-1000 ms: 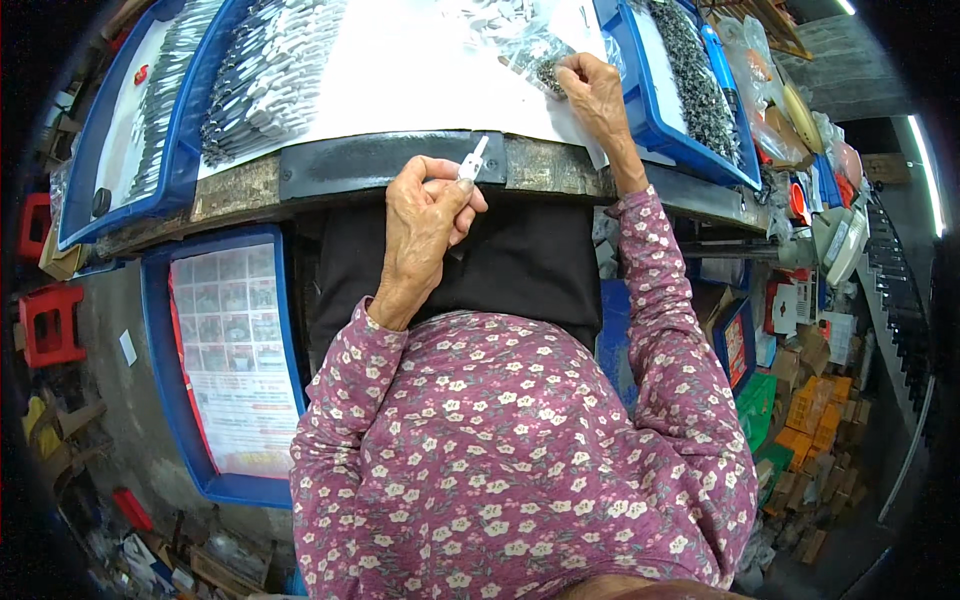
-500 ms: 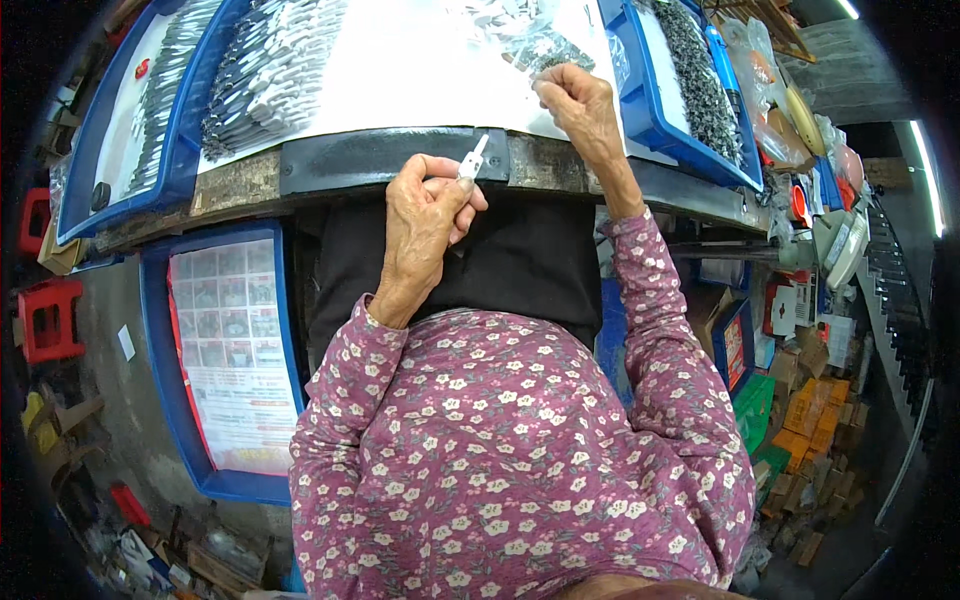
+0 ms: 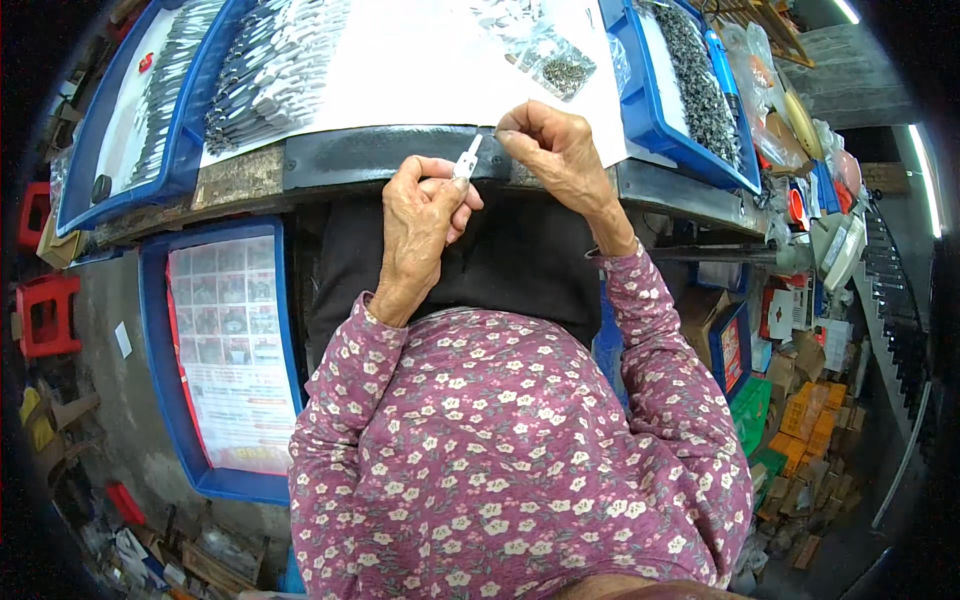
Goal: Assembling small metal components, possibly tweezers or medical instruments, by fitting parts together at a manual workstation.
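The left hand (image 3: pixel 412 220) pinches a white piece (image 3: pixel 465 164) at the near edge of the counter (image 3: pixel 345 158); farther right along it, the right hand (image 3: pixel 562 158) bunches its fingertips, contents unclear. Seemingly a fitting step, calling for steady alignment.

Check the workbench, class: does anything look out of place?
Possibly the small red item in the far-left blue tray: it lies beside the thin grey pieces, and its colour sets it apart from them.
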